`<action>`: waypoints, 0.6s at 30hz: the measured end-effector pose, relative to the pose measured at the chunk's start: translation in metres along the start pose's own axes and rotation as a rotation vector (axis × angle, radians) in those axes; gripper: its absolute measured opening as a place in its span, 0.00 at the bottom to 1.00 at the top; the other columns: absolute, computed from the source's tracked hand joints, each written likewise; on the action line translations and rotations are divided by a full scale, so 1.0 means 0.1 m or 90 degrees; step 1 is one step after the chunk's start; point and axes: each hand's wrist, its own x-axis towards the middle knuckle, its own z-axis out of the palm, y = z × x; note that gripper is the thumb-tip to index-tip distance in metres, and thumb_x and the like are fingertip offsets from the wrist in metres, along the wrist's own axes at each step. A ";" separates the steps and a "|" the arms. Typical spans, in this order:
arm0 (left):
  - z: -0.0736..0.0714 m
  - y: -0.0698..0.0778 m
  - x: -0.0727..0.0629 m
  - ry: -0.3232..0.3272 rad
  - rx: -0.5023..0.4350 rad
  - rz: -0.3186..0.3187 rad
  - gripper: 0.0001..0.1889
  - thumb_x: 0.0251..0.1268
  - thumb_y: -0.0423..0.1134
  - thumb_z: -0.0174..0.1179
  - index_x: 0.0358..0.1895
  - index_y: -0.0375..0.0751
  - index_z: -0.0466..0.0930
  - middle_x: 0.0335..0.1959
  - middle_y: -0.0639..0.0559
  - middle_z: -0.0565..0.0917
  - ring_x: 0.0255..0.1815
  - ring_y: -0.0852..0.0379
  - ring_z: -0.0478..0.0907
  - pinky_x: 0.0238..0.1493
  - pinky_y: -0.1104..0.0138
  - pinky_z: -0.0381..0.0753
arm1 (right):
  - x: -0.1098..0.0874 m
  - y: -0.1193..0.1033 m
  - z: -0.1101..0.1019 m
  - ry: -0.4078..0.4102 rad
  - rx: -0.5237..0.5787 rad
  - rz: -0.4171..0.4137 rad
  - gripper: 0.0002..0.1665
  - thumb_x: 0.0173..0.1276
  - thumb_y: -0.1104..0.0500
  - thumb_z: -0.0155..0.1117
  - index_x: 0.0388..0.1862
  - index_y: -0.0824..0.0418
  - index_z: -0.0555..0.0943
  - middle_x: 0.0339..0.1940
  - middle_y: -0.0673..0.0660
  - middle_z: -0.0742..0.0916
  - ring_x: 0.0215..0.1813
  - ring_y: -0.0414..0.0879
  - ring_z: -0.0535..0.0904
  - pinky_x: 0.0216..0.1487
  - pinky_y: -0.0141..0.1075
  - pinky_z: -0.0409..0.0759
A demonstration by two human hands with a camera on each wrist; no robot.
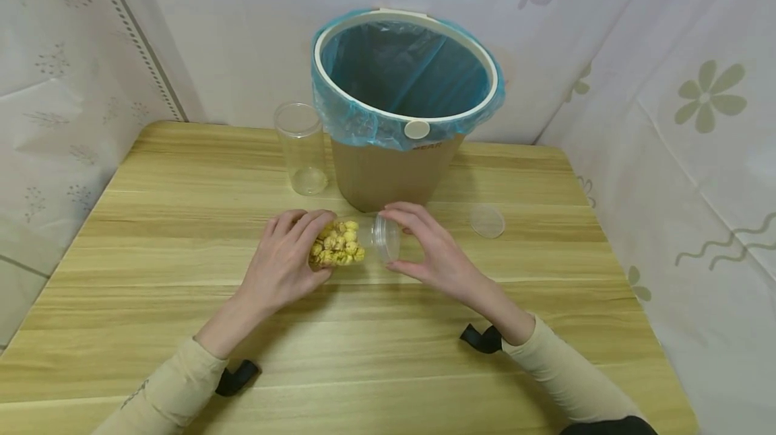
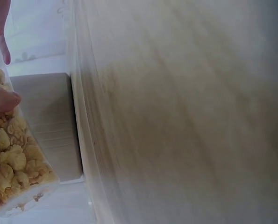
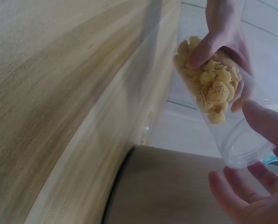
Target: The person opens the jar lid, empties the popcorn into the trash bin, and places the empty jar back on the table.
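My left hand (image 1: 283, 263) grips a clear plastic jar (image 1: 366, 229) that lies sideways just above the table. Yellow popcorn (image 1: 339, 244) is gathered at the jar's base end, partly covered by my left fingers. At the jar's other end is a clear round lid (image 1: 388, 240). My right hand (image 1: 438, 253) holds it at the edge, thumb on the near side and fingers on the far side. In the right wrist view the popcorn (image 3: 216, 86) sits away from the lid end.
Behind the hands stands a brown trash bin (image 1: 388, 176) lined with a blue bag (image 1: 358, 118). A second clear jar (image 1: 301, 152), without a lid, stands upright left of it. A clear flat disc (image 1: 488, 221) lies on the wooden table (image 1: 364, 374) to the right.
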 end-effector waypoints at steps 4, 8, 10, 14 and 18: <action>-0.01 0.00 0.01 0.001 0.003 -0.001 0.48 0.32 0.43 0.82 0.67 0.44 0.72 0.61 0.45 0.83 0.59 0.39 0.75 0.58 0.46 0.73 | 0.00 0.00 -0.01 0.000 0.012 0.007 0.56 0.53 0.60 0.84 0.78 0.54 0.65 0.77 0.58 0.70 0.74 0.52 0.73 0.64 0.43 0.83; -0.01 0.01 0.03 0.009 0.021 -0.002 0.48 0.32 0.43 0.82 0.67 0.45 0.72 0.62 0.46 0.82 0.59 0.39 0.74 0.59 0.46 0.73 | -0.01 -0.01 -0.01 -0.010 0.043 0.093 0.56 0.58 0.51 0.82 0.81 0.47 0.61 0.78 0.55 0.69 0.71 0.51 0.75 0.63 0.44 0.84; -0.01 0.01 0.04 0.016 0.034 0.003 0.48 0.32 0.42 0.82 0.67 0.45 0.73 0.62 0.46 0.82 0.59 0.39 0.74 0.58 0.46 0.74 | -0.01 -0.02 -0.01 -0.013 0.060 0.145 0.53 0.62 0.48 0.78 0.82 0.45 0.61 0.76 0.53 0.71 0.66 0.49 0.78 0.60 0.43 0.85; -0.01 0.02 0.05 0.031 0.069 0.027 0.46 0.33 0.42 0.81 0.66 0.45 0.73 0.63 0.46 0.82 0.59 0.39 0.75 0.56 0.46 0.74 | -0.01 -0.04 0.00 -0.013 0.081 0.216 0.45 0.69 0.44 0.71 0.81 0.43 0.63 0.70 0.53 0.77 0.55 0.45 0.84 0.55 0.40 0.87; -0.02 0.03 0.05 0.037 0.107 0.045 0.47 0.34 0.43 0.81 0.67 0.44 0.72 0.64 0.47 0.80 0.58 0.40 0.74 0.55 0.47 0.75 | 0.00 -0.04 0.02 -0.004 0.091 0.244 0.42 0.70 0.41 0.69 0.79 0.44 0.65 0.66 0.53 0.81 0.48 0.42 0.86 0.49 0.38 0.88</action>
